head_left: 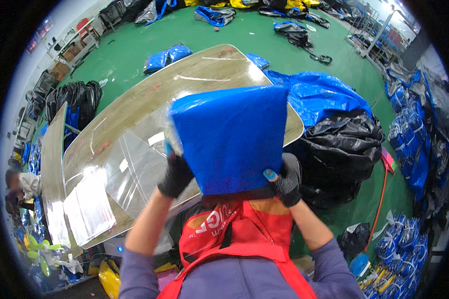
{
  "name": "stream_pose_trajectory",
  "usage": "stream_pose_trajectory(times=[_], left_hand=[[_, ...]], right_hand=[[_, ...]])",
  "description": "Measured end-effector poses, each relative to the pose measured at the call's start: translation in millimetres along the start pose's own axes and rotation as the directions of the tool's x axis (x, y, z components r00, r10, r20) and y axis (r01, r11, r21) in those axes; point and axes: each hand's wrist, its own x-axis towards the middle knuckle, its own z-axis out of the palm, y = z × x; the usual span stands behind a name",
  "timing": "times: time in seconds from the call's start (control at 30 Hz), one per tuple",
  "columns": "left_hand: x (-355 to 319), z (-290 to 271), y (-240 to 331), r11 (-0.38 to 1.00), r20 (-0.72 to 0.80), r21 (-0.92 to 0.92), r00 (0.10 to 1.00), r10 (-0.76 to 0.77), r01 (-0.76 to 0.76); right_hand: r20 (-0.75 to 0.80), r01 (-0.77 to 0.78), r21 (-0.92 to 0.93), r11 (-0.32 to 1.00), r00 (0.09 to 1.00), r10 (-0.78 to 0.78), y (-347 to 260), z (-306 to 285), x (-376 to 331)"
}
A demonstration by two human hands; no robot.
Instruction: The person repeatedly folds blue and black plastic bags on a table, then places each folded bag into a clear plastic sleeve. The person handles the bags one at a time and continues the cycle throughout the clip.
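Left hand (178, 174) and right hand (288, 182) clasp a blue sheet (229, 142) — hiding some table (149, 92) — black tarp (341, 147) alongside

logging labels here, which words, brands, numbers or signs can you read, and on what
Red apron: large white lettering, partly legible; I don't copy out wording or brands.
White slips on the table: too small to read.
Blue folded sheet: no print visible.

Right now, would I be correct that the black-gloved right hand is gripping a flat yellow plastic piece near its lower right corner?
The colour is wrong: the head view shows a flat blue plastic piece; the black-gloved right hand does grip it there.
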Motion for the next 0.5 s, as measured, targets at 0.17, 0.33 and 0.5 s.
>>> stream_pose_trajectory(times=[0.17,0.33,0.5], left_hand=[[-60.1,20.8,-47.4,0.717,-0.502,0.617,0.864,0.041,0.324],[-104.5,-55.8,-27.6,0.168,-0.062,0.986,0.956,0.287,0.014],[-75.2,-89.4,-51.3,-0.116,-0.300,0.932,0.909,0.290,0.344]], right_hand=[[0.272,-0.513,0.623,0.591,0.850,0.451,17.8,41.9,-24.2],[0.238,-0.441,0.719,0.537,0.883,0.405,38.6,1.0,-17.8],[0.242,-0.484,0.661,0.573,0.861,0.448,33.2,-37.8,-20.4]])
